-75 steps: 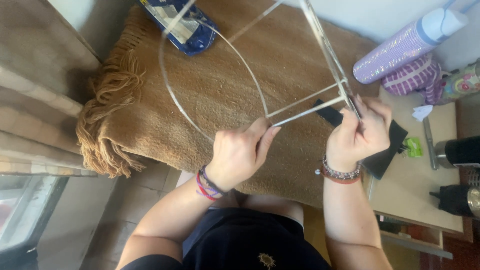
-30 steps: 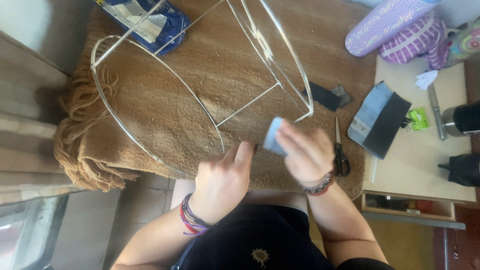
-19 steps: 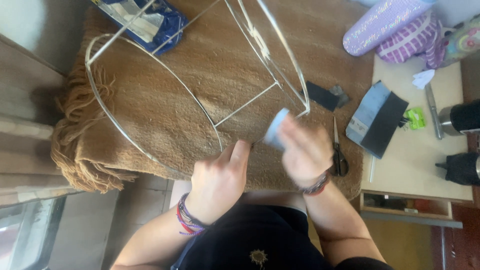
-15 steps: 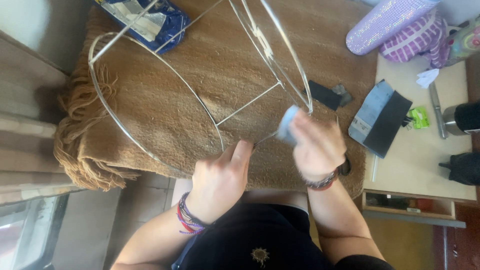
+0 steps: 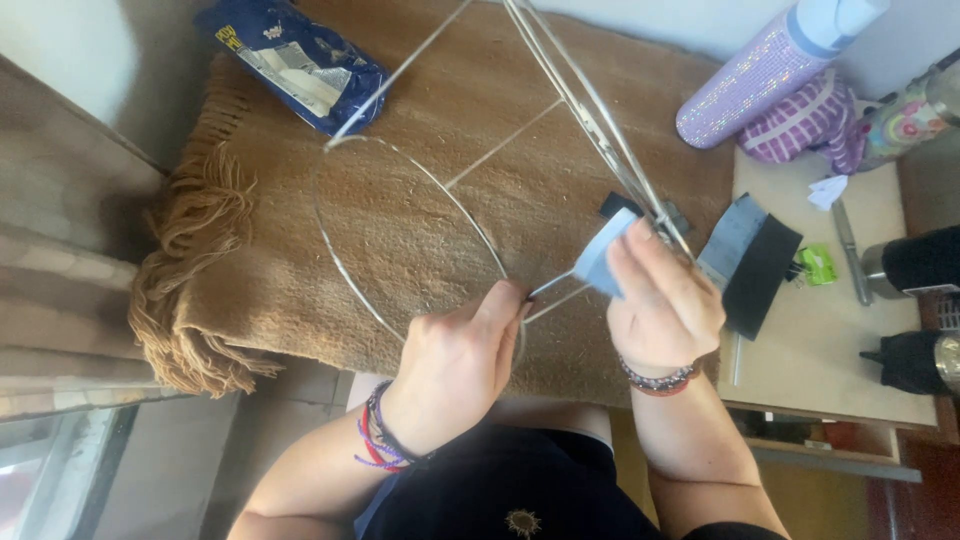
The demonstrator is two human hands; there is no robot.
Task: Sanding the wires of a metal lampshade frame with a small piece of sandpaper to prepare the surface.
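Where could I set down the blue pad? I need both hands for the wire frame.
Bare brown blanket lies left of the wire frame, below the blue packet. The pale table has room below the black-and-blue folded piece. Its far end, by the purple bottle, is crowded.

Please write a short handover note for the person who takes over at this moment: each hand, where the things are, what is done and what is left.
Left hand: its grip pinches the near rim of the round silver wire frame, where a thin spoke meets it.
Right hand: holds a small folded pale blue-grey abrasive pad against that spoke.
The frame rests on the brown fringed woollen blanket.
More dark and grey sheets lie at the edge of the beige table.
Done: cannot be told; the wire looks alike all over.
Left: likely the other spokes and rings.
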